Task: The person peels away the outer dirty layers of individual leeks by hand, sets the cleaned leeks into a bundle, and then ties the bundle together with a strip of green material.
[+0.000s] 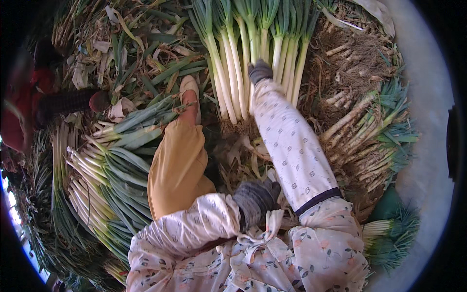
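A row of large Welsh onions (pixel 230 69) lies ahead of me, white stalks and roots toward me, green leaves away. My right hand (pixel 260 71), in a grey glove, rests on the white stalks at the middle of the row; its fingers are partly hidden, so its grip is unclear. Close to my body is my left hand (pixel 257 200), also grey-gloved and curled. A pale scrap shows beside its fingertips, and I cannot tell whether it is held. Dry husks (pixel 237 160) lie on the ground between the two hands.
Trimmed onions (pixel 95 160) are heaped left of my tan-trousered leg (pixel 178 168). Leaf waste (pixel 135 47) covers the upper left. A co-worker's dark sleeve (pixel 67 105) reaches in there. Soil-covered onions (pixel 350 135) lie right, beside a pale curved surface (pixel 423 146).
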`<state>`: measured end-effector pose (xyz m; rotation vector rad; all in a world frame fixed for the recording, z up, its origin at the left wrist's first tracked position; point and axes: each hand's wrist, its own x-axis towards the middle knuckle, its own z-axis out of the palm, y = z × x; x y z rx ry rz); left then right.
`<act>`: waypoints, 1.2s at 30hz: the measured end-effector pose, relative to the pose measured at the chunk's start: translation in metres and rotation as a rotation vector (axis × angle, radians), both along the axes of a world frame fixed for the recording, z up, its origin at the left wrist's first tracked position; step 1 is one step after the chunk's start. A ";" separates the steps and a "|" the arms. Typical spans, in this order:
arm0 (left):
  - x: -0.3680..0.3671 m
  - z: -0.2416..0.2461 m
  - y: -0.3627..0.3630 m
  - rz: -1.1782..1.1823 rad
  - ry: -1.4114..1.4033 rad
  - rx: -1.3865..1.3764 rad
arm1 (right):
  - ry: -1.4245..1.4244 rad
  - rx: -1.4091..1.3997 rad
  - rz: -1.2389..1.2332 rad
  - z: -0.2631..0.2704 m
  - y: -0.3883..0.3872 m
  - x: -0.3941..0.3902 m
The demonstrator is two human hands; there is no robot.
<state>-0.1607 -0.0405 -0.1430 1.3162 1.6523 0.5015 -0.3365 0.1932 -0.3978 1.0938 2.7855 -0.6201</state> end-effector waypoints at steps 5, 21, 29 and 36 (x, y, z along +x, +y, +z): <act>0.012 -0.008 -0.003 -0.010 -0.054 0.015 | 0.038 -0.038 -0.098 0.017 -0.033 0.000; 0.030 -0.050 0.035 -0.361 0.167 -0.069 | 0.007 -0.177 -0.097 0.015 -0.058 0.119; 0.040 -0.060 0.039 -0.385 0.263 -0.195 | 0.531 -0.282 -0.113 0.093 -0.019 0.275; 0.047 -0.098 0.033 -0.445 0.201 -0.378 | 0.116 -0.056 0.047 0.124 -0.010 0.379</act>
